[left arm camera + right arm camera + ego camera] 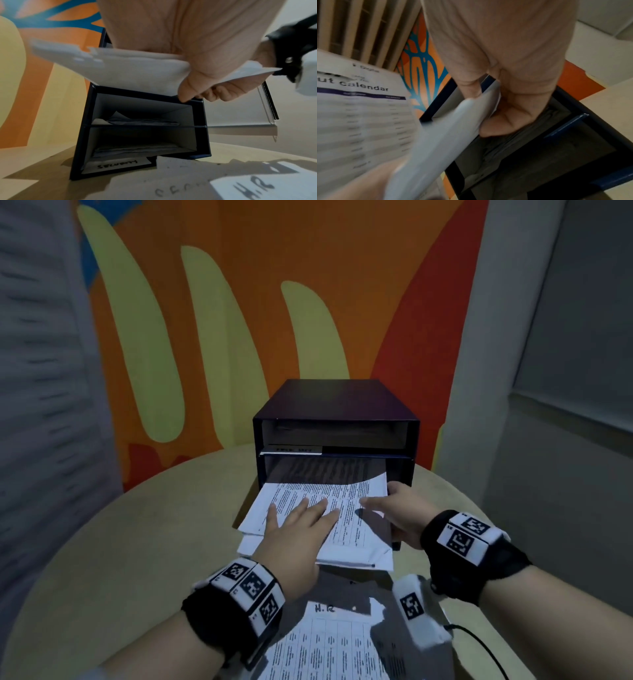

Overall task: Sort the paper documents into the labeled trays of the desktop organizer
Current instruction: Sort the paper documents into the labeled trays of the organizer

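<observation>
- On the round bench (102, 542), seen from the head camera, a dark organizer (337, 419) stands at the far side. A stack of papers (356, 518) sits halfway into one of its trays. The left hand (298, 529) lies flat on top, fingers straight. The right hand (397, 511) grips the stack's right edge. A sheet marked "H.R" (329, 642) lies near.
- Left wrist view: the thumb (190, 86) curls under the stack (130, 70), above two lower trays already holding papers.
- Right wrist view: fingers (501, 121) pinch the stack's edge (453, 128); a page reads "calendar".
</observation>
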The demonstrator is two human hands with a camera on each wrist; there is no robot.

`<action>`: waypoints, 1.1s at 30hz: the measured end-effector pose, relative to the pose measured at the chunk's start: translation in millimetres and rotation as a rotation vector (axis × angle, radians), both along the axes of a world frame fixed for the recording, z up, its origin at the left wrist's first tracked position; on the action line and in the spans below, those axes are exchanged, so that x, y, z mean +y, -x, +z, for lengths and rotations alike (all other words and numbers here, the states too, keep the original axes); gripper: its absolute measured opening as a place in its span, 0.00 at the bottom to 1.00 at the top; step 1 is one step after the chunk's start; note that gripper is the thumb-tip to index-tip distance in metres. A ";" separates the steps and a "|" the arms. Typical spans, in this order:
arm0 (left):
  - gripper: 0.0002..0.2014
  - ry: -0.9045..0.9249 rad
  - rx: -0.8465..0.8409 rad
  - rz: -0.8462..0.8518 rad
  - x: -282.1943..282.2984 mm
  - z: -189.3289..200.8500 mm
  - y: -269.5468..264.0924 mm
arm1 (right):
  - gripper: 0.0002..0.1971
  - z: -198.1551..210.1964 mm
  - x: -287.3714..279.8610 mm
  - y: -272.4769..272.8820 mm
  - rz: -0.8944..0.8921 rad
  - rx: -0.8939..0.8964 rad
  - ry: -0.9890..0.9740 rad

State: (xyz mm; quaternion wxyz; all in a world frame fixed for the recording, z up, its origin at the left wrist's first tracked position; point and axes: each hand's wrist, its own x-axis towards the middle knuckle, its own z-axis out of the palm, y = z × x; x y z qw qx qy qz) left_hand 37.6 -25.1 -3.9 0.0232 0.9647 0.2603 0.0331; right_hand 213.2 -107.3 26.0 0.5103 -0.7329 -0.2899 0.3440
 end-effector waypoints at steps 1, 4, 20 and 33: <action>0.42 0.001 0.002 0.012 0.5 -0.2 -4.0 | 0.07 -0.8 -1.4 1.0 -0.002 -0.065 0.006; 0.40 0.032 -0.013 0.068 1.3 1.9 -18.3 | 0.25 -1.0 -4.6 5.2 -0.020 -0.387 0.112; 0.31 0.024 -0.153 0.141 19.9 11.5 -71.0 | 0.16 -9.0 -2.8 34.8 0.164 -1.235 0.265; 0.23 -0.080 -0.208 0.194 61.0 29.4 -65.0 | 0.15 -8.1 39.8 -21.6 0.078 -1.153 0.230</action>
